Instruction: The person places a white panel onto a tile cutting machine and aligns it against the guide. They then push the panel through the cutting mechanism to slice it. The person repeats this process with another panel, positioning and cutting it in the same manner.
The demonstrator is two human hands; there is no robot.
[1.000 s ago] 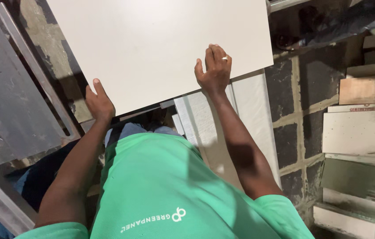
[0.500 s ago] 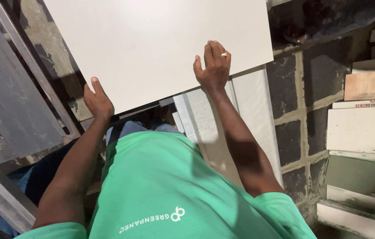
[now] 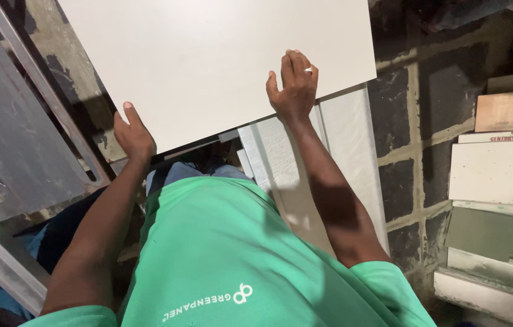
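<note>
Above paved floor, smooth white rectangular board, left hand, right hand gripping.

white panel edged slightly left, stacked offcuts slid down-frame

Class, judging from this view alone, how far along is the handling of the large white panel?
Done: the large flat white panel is lifted, clear of the pale boards below. In hand: the left hand grips its near corner and the right hand lies flat on its near edge. Left: it has not been set down anywhere.
</note>
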